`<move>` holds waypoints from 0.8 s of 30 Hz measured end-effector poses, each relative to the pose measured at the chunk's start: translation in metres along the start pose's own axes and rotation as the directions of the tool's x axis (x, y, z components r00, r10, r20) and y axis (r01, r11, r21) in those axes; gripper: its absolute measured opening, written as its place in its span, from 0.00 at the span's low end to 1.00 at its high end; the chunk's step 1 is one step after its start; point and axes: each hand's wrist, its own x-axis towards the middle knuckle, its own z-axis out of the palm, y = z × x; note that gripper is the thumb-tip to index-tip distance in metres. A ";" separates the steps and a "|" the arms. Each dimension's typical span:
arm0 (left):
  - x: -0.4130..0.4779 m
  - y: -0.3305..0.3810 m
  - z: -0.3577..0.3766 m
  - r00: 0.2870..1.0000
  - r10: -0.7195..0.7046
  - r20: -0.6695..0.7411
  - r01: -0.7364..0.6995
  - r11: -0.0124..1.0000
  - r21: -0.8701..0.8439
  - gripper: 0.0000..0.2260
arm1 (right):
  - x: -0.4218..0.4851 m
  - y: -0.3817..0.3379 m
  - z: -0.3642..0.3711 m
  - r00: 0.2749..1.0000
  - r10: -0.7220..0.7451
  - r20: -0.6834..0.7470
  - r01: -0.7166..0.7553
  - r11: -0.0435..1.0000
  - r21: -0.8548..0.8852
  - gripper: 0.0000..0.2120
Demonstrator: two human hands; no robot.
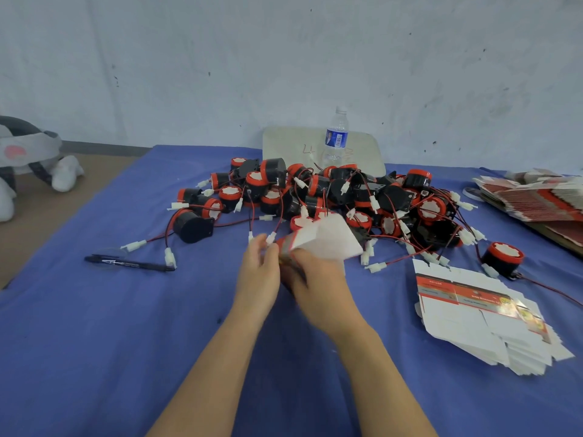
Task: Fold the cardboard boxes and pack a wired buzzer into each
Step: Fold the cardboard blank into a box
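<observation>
Carefully now: right hand (pixel 318 279) grips the half-folded cardboard box (pixel 328 239); left hand (pixel 257 269), hold unclear, should square its flaps.
</observation>
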 end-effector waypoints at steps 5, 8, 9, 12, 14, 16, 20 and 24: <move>-0.004 0.001 -0.005 0.909 0.407 -0.092 -0.394 0.910 0.130 0.17 | 0.001 -0.016 0.017 0.984 -0.071 0.166 0.131 0.915 -0.383 0.08; 0.001 -0.001 -0.010 0.885 0.460 -0.065 -0.433 0.867 0.248 0.10 | 0.003 -0.021 0.023 0.973 -0.126 0.195 0.208 0.846 -0.491 0.08; 0.005 -0.002 -0.014 0.910 0.404 -0.091 -0.374 0.896 0.239 0.08 | 0.003 -0.021 0.024 0.970 -0.162 0.181 0.232 0.840 -0.490 0.08; 0.013 -0.004 -0.024 0.948 0.251 -0.198 -0.212 0.957 0.198 0.10 | 0.000 -0.018 0.028 0.980 -0.193 0.039 0.193 0.904 -0.382 0.09; 0.012 -0.004 -0.023 0.946 0.256 -0.198 -0.208 0.950 0.233 0.11 | 0.001 -0.014 0.025 0.970 -0.150 -0.191 0.078 0.937 -0.340 0.09; 0.010 -0.008 -0.018 0.949 0.270 -0.161 -0.213 0.930 0.301 0.13 | 0.002 -0.009 0.021 0.958 -0.045 -0.282 -0.050 0.945 -0.322 0.12; 0.008 -0.014 -0.016 0.954 0.262 -0.148 -0.184 0.897 0.403 0.14 | 0.000 0.002 0.013 0.925 0.175 -0.337 -0.247 0.951 -0.186 0.15; 0.007 -0.017 -0.014 0.949 0.293 -0.117 -0.197 0.841 0.504 0.12 | 0.001 0.011 0.005 0.868 0.414 -0.276 -0.429 0.903 0.005 0.16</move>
